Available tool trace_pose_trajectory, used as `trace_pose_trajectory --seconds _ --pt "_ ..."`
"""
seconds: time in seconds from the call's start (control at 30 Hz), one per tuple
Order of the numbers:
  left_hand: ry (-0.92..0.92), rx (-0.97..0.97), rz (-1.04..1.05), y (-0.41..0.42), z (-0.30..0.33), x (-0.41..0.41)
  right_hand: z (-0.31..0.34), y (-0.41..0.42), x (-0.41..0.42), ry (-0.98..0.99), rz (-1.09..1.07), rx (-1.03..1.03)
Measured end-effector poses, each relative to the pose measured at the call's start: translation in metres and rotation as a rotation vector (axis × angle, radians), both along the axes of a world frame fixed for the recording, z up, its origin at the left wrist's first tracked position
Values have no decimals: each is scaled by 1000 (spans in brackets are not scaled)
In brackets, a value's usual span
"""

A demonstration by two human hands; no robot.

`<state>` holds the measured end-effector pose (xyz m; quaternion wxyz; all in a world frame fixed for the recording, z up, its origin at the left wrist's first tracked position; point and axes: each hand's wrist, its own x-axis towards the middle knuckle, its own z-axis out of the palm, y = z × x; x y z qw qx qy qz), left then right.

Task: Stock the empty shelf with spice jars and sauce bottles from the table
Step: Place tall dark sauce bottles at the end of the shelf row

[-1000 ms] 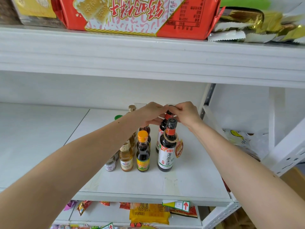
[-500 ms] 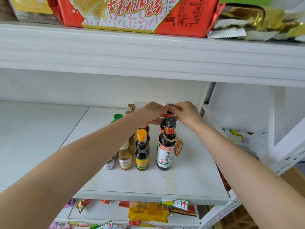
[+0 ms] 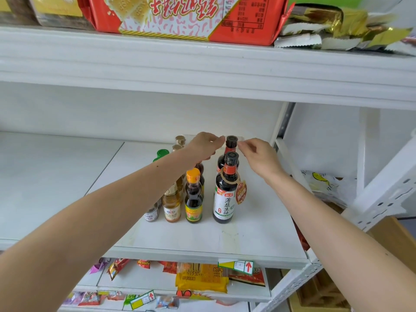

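Near the middle of the frame a tall dark soy sauce bottle (image 3: 229, 154) stands upright at the back of the white shelf (image 3: 258, 221), its black cap showing between the two hands and its body mostly hidden by a second dark soy sauce bottle (image 3: 225, 194) just in front. That front one is glossy glass or plastic, round-shouldered, with a white label of black characters, a red neck band and a round brown paper tag hanging at its side. The left hand (image 3: 206, 146) reaches in from the lower left, fingers loosely bent, fingertips just beside the rear cap; whether they touch it I cannot tell. The right hand (image 3: 256, 155) comes from the lower right, fingers lightly curled and apart from the cap, holding nothing. To the left of the two soy bottles stand an orange-capped bottle (image 3: 193, 197) of dark liquid, a pale amber bottle (image 3: 172, 203), a small spice jar (image 3: 151, 213), a green cap (image 3: 162, 153) and two gold caps (image 3: 180, 140) behind. A red biscuit pack (image 3: 191, 16) lies on the upper shelf.
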<state>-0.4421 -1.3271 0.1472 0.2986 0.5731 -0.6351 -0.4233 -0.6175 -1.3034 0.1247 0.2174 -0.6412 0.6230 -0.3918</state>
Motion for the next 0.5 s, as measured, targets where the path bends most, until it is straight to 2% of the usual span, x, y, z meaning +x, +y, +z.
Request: trace_pose_trajectory --seconds 0.3,0.5 --pt "-133 -354 109 40 2 0 -6 40 -5 -64 -77 -176" --pt "-114 -488 290 86 -3 3 -7 73 -2 3 -17 -354"
